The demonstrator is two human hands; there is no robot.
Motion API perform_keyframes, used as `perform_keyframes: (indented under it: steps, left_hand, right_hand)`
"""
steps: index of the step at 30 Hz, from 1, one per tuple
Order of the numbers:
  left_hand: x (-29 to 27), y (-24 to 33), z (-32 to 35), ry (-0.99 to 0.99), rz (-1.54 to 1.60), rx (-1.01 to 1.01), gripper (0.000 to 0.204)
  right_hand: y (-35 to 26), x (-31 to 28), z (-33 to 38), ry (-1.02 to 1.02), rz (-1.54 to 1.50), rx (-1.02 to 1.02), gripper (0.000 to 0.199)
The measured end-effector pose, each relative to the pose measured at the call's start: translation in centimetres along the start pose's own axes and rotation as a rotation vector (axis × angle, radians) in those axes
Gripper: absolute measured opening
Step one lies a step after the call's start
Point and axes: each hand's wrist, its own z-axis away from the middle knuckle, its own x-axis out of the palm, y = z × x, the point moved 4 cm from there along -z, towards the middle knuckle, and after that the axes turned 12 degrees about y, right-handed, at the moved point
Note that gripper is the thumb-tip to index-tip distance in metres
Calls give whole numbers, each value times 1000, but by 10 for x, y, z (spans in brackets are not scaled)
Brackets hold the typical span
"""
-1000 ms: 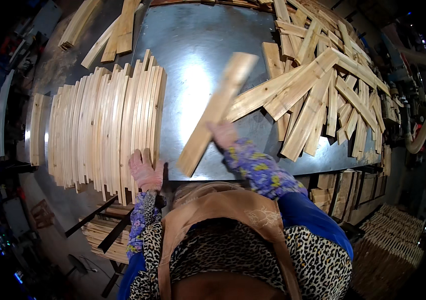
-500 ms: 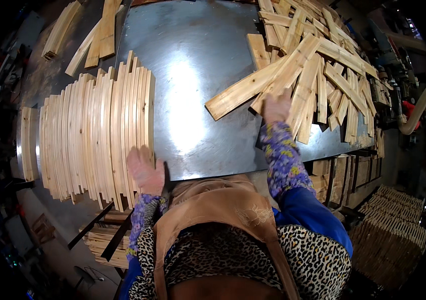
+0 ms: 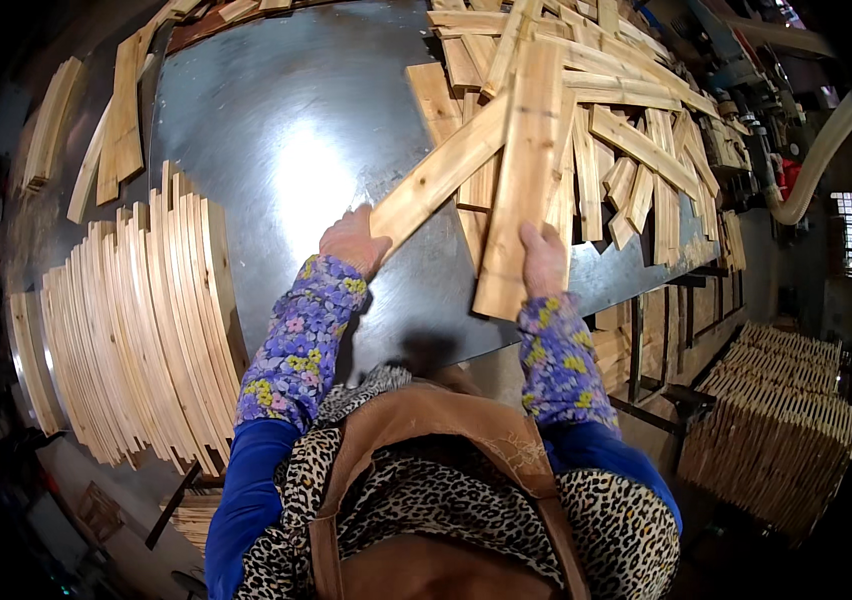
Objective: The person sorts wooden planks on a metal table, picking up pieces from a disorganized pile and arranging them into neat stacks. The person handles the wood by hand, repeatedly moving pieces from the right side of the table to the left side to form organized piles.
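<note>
My left hand (image 3: 354, 243) is closed on the near left end of a wooden slat (image 3: 438, 184) that slants up to the right across the metal tabletop (image 3: 231, 110). Its far end goes under a second, wider-looking slat (image 3: 518, 190) lying nearly lengthwise away from me. My right hand (image 3: 544, 264) grips that second slat by its right edge near the close end, thumb toward the top face; the fingertips are partly hidden. Both slats rest against a loose, crisscrossed pile of slats (image 3: 636, 160) on the right side of the table.
At the left stands a tight row of slats on edge (image 3: 136, 320), with a few more slats (image 3: 124, 120) beyond it. A large stack of wood pieces (image 3: 766, 420) sits low at the right. A pale hose (image 3: 826, 165) and machinery are at the far right.
My left hand has left the row of slats and moved right to the slanting slat's end. My right hand has turned the other slat more upright and drawn it nearer. The view has shifted right.
</note>
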Motion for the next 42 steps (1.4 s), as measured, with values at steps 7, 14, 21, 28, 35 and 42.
perform_keyframes:
  steps: [7,14,21,28,35,42]
  left_hand:
    - [49,-2,50,-240,492,-312,52]
    - [-6,-56,154,294,101,-270,56]
    - [-119,-148,300,611,-693,-184,57]
    - [-136,-166,309,488,-401,-318,72]
    - [-135,-171,324,730,-356,-149,65]
    - [-168,-227,399,1088,-47,-565,79]
  right_hand:
    - [-1,-10,-8,127,691,-154,81]
    - [-2,17,-9,187,672,-89,120]
    - [-20,16,25,36,561,-169,115]
    - [-47,137,153,-476,392,-246,96]
    - [-3,258,221,-735,635,-330,97]
    - [-17,275,405,-826,582,-128,125]
